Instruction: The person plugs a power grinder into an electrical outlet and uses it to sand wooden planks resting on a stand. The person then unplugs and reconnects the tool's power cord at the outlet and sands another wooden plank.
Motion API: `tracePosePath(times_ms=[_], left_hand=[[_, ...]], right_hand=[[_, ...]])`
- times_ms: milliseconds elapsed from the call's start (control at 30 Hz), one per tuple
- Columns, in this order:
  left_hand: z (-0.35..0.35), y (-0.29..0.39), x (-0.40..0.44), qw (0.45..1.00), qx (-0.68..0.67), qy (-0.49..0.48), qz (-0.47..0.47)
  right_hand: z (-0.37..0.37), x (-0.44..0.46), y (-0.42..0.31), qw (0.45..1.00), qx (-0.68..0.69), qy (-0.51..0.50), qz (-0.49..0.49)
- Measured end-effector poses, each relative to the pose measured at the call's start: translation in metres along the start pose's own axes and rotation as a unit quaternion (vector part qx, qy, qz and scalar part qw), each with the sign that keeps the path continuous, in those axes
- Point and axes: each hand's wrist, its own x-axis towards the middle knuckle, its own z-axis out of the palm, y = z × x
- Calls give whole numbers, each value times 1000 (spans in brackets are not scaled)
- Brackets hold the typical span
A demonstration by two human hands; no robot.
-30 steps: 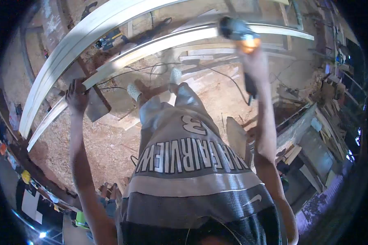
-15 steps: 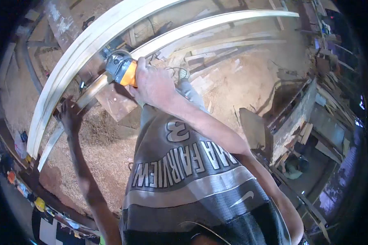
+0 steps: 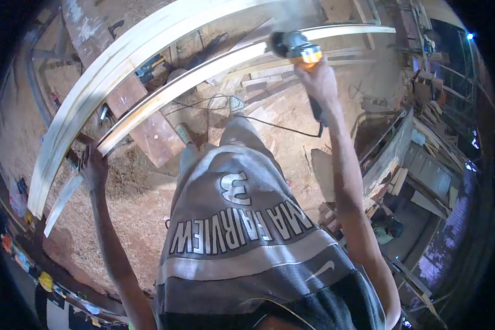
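My right hand [image 3: 320, 82] is wrapped round an orange and grey angle grinder [image 3: 301, 50], its head against the far stretch of a narrow curved wooden strip [image 3: 203, 70]. Pale dust blurs the air beyond the grinder. A dark cord trails from the tool's rear end. On the left, the fingers of my left hand [image 3: 94, 165] close round the near part of the same strip. A wider curved wooden piece [image 3: 115, 69] lies just beyond, running alongside the strip. Part of the grinder's disc is hidden by dust and its guard.
Under the strip is a reddish-brown board [image 3: 148, 129]. Sawdust covers the ground, with wood offcuts [image 3: 264, 82] lying at the back. The grinder's cord [image 3: 280, 127] crosses near my feet. To the right stand a worn wooden panel [image 3: 388, 148] and stacked timber.
My right hand has carried the grinder from the strip's left-middle part far to the right along it. My left hand stays on the strip, nearly in place.
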Motion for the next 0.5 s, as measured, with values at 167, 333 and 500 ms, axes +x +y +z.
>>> tracePosePath(times_ms=[167,333,500], left_hand=[[-2,-4,3,1000,-15,-25,-2],[-1,-1,8,998,41,8,46],[19,-27,18,990,108,-30,84]], right_hand=[[-25,42,57,997,60,2,51],[-5,-9,-25,996,64,67,-4],[67,-66,-140,983,151,-103,-36]])
